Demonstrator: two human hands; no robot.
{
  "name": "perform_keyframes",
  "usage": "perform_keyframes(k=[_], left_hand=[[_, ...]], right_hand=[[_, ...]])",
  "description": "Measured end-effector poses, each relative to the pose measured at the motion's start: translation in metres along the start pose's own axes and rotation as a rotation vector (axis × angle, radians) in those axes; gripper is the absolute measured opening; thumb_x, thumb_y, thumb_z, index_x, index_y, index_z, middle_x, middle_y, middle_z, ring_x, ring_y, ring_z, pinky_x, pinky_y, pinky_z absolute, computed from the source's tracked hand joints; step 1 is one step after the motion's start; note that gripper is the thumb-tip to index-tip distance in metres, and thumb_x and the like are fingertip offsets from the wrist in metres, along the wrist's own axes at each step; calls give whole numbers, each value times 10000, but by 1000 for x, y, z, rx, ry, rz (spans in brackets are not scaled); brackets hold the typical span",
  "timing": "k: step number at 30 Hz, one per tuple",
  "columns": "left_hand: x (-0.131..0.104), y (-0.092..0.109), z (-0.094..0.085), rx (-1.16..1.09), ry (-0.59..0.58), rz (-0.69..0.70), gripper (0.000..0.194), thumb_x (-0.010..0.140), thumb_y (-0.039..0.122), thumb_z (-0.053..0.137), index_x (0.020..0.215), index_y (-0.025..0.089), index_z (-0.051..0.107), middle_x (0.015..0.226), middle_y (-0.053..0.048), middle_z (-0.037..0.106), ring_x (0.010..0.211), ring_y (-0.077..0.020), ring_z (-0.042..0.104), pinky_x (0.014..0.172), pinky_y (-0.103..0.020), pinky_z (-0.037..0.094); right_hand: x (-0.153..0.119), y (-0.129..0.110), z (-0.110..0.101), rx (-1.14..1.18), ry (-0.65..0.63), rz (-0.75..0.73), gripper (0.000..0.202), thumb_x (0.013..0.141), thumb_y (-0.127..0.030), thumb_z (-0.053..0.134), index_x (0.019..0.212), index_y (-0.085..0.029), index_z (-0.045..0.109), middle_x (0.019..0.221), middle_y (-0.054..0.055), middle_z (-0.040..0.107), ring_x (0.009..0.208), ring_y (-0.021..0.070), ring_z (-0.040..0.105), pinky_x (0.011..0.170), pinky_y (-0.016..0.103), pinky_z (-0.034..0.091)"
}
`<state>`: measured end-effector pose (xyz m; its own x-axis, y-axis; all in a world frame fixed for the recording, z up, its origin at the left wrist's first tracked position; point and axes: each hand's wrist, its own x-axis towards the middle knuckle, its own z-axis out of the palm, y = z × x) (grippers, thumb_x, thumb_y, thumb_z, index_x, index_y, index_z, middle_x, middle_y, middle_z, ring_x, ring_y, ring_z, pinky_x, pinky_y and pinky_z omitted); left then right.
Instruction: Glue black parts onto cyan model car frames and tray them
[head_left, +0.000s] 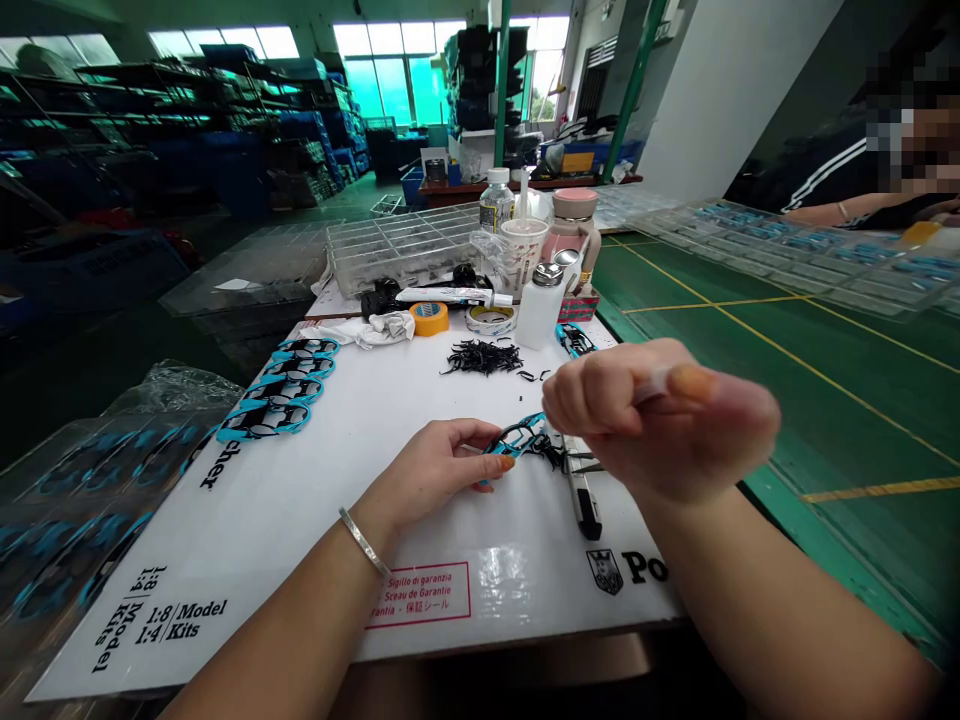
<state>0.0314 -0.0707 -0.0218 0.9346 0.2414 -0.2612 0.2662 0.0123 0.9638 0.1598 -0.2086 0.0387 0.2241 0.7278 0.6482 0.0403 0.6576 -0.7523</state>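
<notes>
My left hand (431, 475), with a bangle on its wrist, grips a light-blue and black plastic frame piece (517, 436) between thumb and fingers, low over the white board. My right hand (652, 415) is raised to the right of it, closer to the camera, with the fingers curled closed. A bit of white shows by its thumb, too unclear to name. Below the right hand lie a white and black cutter-like tool (583, 500) and the dark tips of a pointed tool (585, 463), partly hidden. Small black strips (551, 455) lie beside the frame piece.
A pile of black strips (484, 357) lies farther back. Finished-looking blue frames (277, 390) line the board's left side. Behind stand a white dispenser bottle (538, 310), orange tape (430, 319), a cup (523, 245) and a clear divided tray (405, 245). Another person's arm (832, 212) is at right.
</notes>
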Motion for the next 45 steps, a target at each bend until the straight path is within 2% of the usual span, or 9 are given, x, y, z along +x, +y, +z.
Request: perform_keyframes(k=[2,4,6,8,11,14,18,28,45], left_hand=[[1,-1,-1,35,25,10,357,760,309,735,1081,171,662,995,-58,697,862,-165,655,727,-273,540],[1,-3,-1,121,87,51,378,726,297,763,1075,195,659,1045,-43,688,884,-166,657,767,-289,544],[2,-5,0,237,189,119,408,677,275,800,1050,211,647,1062,-26,680,910,-172,655,789,-297,549],[1,-8,3,363,296,236,414,653,234,812,1022,219,624,1052,-12,672,928,-175,650,771,-291,562],[-3,-9,11,602,393,536,350,696,123,755,993,211,591,1080,-12,652,966,-165,636,784,-283,569],[-7,-8,18,875,386,820,281,755,44,663,984,178,571,1125,-52,638,1036,-179,615,880,-324,549],[-10,-7,25,1083,402,984,178,831,45,579,968,158,572,1126,-84,645,1023,-187,627,843,-318,567],[-9,-6,30,1201,457,1084,73,872,104,587,941,128,592,1107,-105,667,1006,-199,652,825,-309,591],[-11,-7,30,1208,457,1050,87,878,107,580,956,142,594,1131,-89,661,1031,-183,639,839,-288,580]], right_hand=[[1,-9,-10,-17,74,-85,535,862,-538,493,494,-183,336,451,-24,269,416,93,284,430,260,235],[0,-20,-21,-8,242,-152,557,812,-569,582,503,-182,326,477,-40,247,422,78,255,428,247,232],[0,-30,-31,31,423,-150,571,744,-544,677,528,-181,293,505,-53,216,445,70,215,434,231,239],[-1,-35,-37,105,517,-111,615,695,-509,734,544,-180,237,513,-57,192,459,73,194,435,224,252],[1,-31,-38,249,497,-68,644,708,-424,733,546,-173,163,487,-55,165,436,73,185,410,230,229],[3,-22,-29,323,456,-47,584,757,-390,650,527,-175,159,453,-55,154,393,67,179,384,232,177],[4,-16,-18,340,446,13,525,785,-411,568,504,-186,186,432,-58,158,363,69,187,370,232,149],[4,-14,-10,332,454,69,543,802,-452,547,487,-194,188,419,-56,148,344,74,190,359,219,165],[3,-10,-8,279,436,49,467,791,-418,505,482,-193,236,431,-54,145,346,71,177,356,226,155]])
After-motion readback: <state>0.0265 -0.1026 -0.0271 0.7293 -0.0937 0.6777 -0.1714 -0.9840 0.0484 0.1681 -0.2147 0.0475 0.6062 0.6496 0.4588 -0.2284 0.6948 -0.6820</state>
